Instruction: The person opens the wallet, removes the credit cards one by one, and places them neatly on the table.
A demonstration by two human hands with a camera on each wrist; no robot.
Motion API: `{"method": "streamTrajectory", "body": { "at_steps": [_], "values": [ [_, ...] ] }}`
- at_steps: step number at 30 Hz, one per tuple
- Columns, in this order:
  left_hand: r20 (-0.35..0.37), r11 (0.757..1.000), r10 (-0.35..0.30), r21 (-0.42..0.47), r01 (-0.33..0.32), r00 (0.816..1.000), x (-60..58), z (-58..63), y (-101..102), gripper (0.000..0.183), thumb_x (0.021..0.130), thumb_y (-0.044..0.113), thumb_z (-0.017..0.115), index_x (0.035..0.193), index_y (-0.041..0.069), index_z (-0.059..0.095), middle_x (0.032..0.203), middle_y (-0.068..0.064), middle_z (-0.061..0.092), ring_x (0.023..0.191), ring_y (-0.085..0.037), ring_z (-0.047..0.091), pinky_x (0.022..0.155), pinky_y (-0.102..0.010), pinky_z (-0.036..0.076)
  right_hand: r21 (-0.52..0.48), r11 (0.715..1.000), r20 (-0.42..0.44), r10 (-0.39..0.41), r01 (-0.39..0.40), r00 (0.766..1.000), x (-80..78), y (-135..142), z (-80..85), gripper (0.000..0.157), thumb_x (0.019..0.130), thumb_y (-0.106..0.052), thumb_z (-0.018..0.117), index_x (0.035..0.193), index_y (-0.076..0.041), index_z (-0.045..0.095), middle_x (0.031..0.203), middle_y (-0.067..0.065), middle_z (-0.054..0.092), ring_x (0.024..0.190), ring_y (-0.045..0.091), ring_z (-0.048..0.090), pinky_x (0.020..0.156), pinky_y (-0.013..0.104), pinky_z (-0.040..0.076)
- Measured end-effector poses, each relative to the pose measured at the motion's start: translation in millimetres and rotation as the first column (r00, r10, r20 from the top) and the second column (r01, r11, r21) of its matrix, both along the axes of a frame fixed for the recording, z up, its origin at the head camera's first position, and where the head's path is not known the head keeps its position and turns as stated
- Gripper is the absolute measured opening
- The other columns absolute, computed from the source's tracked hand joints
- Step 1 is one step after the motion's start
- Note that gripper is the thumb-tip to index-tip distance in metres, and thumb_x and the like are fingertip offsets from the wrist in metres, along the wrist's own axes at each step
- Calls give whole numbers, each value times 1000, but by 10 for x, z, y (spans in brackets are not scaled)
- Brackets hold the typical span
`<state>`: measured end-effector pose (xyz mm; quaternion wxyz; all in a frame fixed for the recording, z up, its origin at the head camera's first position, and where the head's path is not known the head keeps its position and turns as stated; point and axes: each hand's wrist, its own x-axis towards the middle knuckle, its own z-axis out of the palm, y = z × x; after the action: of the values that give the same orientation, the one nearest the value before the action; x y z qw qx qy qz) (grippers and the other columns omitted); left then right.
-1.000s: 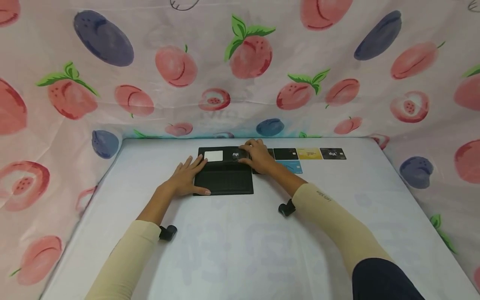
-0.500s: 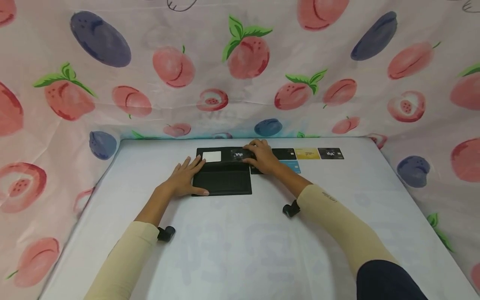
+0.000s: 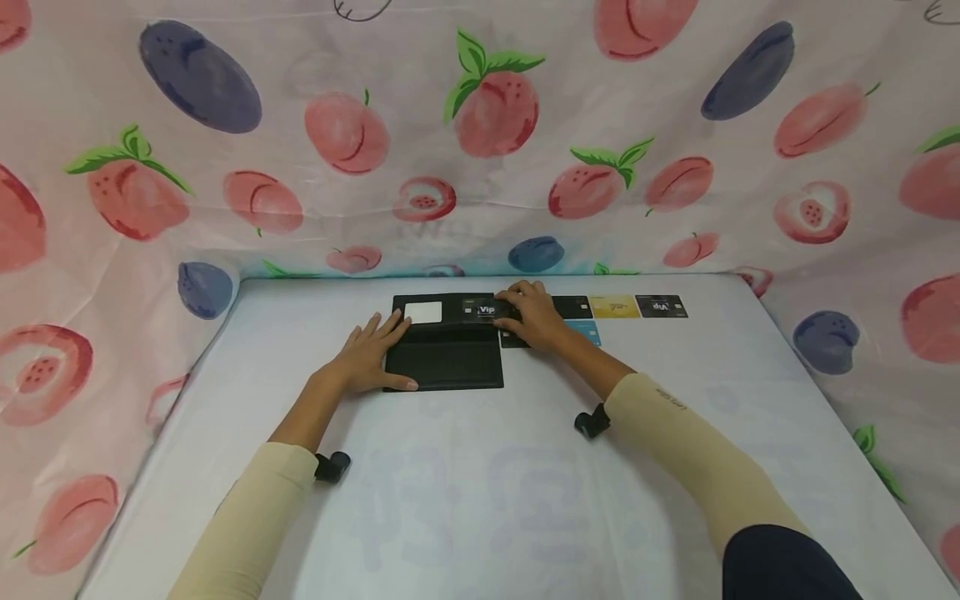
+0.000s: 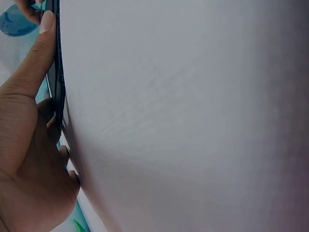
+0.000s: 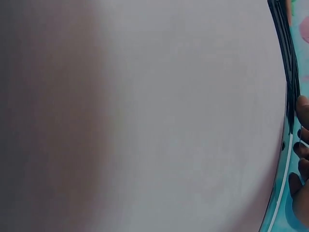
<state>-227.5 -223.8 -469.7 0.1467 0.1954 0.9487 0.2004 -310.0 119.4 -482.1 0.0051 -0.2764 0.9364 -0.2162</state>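
Observation:
A black wallet [image 3: 444, 363] lies unfolded near the table's far edge, a white patch [image 3: 423, 312] on its upper left part. My left hand [image 3: 365, 359] rests on its left side, fingers spread and straight, thumb on the lower edge; the left wrist view shows that thumb [image 4: 42, 48] against the thin dark edge. With fingertips and thumb, my right hand [image 3: 534, 317] pinches the right end of a black Vip card [image 3: 478, 309] at the wallet's upper right. The hand hides that end. Only a few of its fingers [image 5: 301, 150] show in the right wrist view.
Right of the wallet lie a black card [image 3: 572, 307], a gold card [image 3: 614, 307] and another black Vip card [image 3: 662, 307] in a row. Below them are a blue card [image 3: 587, 332] and a dark card [image 3: 513, 341], partly covered by the right hand. A fruit-print cloth [image 3: 480, 217] hangs behind.
My right hand has moved right, drawing the black Vip card along, and more of the card shows on the wallet. The left hand stays in place on the wallet.

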Motion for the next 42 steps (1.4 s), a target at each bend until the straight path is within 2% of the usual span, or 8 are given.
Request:
{"method": "streamTrajectory", "body": {
  "at_steps": [14, 28, 42],
  "values": [
    [3, 1000, -3, 5, 3, 1000, 14, 30, -13, 118, 84, 54, 86, 169, 7, 17, 175, -18, 4, 158, -48, -3, 124, -66, -1, 3, 1000, -38, 24, -24, 999, 125, 163, 39, 56, 102, -30, 73, 150, -6, 58, 140, 21, 53, 115, 39, 46, 97, 55, 41],
    [5, 1000, -3, 7, 3, 1000, 26, 38, -3, 118, 84, 53, 86, 168, 6, 18, 175, -18, 5, 158, -48, -3, 124, -65, -1, -30, 999, -47, 10, -11, 999, 180, 337, -17, 53, 102, -30, 73, 147, -6, 60, 143, 20, 52, 119, 40, 46, 104, 59, 37],
    [20, 1000, 3, 23, -4, 1000, 6, 31, 20, 118, 84, 52, 87, 169, 7, 18, 175, -18, 4, 158, -48, -4, 125, -64, -2, -19, 999, -37, -31, 30, 999, 252, 607, -7, 53, 102, -32, 72, 148, -8, 60, 145, 20, 52, 119, 39, 45, 102, 56, 39]
  ]
}}
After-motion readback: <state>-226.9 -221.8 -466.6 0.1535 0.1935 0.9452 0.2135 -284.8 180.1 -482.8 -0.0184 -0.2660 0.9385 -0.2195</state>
